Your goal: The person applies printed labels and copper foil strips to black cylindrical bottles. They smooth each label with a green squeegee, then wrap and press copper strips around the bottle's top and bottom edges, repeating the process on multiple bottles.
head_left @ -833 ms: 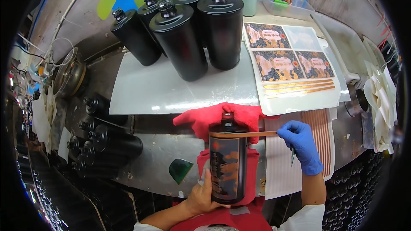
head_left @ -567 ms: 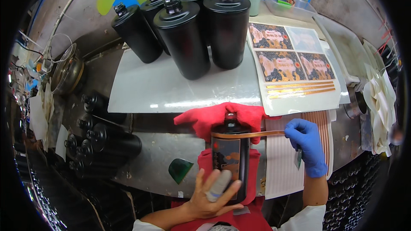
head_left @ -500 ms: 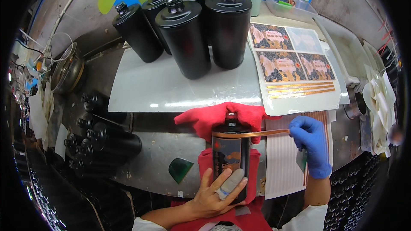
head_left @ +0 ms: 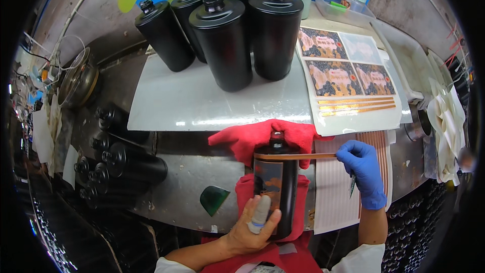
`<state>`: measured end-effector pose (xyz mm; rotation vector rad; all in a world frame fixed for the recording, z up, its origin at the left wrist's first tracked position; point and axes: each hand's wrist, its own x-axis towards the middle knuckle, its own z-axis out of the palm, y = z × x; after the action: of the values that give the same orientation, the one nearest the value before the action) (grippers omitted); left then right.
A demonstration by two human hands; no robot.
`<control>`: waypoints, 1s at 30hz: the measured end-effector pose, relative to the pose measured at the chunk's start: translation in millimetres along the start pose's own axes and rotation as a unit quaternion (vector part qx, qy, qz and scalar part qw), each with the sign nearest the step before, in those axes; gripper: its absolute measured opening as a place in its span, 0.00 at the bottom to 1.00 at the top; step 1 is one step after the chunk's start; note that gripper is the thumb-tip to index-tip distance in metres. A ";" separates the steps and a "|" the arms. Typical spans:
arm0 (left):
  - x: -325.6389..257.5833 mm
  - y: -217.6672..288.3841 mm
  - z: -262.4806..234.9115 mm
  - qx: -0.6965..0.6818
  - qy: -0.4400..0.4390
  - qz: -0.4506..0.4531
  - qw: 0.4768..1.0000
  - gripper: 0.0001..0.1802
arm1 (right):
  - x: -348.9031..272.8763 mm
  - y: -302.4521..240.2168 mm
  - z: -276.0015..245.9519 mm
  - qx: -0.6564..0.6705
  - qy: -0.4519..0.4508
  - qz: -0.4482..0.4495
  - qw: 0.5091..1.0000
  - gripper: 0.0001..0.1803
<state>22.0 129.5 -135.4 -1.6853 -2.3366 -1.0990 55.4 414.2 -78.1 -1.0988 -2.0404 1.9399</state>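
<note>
A black glass bottle [head_left: 289, 194] with a dark, patterned label [head_left: 268, 179] rests on a red cloth [head_left: 240, 144] in front of me. My left hand [head_left: 255, 225], one finger wrapped in a grey cover, is closed round its lower part. From the bottle's shoulder a copper-coloured strip [head_left: 313, 156] stretches straight out to the right. Its free end is pinched in my right hand [head_left: 362, 172], which wears a blue glove. A small green flat piece [head_left: 352, 184] also sticks out below the gloved fingers. The bottle's underside is hidden.
Several black bottles [head_left: 220, 45] stand on a white board [head_left: 172, 106] at the back; others [head_left: 134, 164] lie at left. A green scraper-like piece [head_left: 214, 200] lies left of the cloth. Printed label sheets [head_left: 353, 126] and a striped strip sheet [head_left: 333, 207] are at right.
The bottle has turned a little, so its label faces further left. My left fingers have shifted round it. The strip has straightened, and my right hand has moved slightly left.
</note>
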 end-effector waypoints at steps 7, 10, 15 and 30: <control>-28.0 -28.1 20.8 -0.130 -0.035 0.007 0.991 0.50 | 4.2 0.3 18.6 0.019 -0.044 -0.002 0.999 0.08; -32.5 -29.7 20.2 -0.126 -0.055 -0.028 0.990 0.51 | 7.2 0.4 21.2 0.019 -0.045 0.006 0.999 0.08; 0.7 3.7 10.5 -0.023 0.118 0.000 0.993 0.40 | 10.6 1.7 22.5 0.008 -0.045 0.016 0.999 0.08; -8.5 -9.9 -3.6 -0.051 0.036 -0.051 0.997 0.45 | 8.3 -13.6 51.9 -0.003 -0.135 0.010 0.991 0.11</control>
<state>15.9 119.0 -141.4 -1.5428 -2.3843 -1.2952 15.5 377.4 -77.9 -0.9020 -2.1734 2.1977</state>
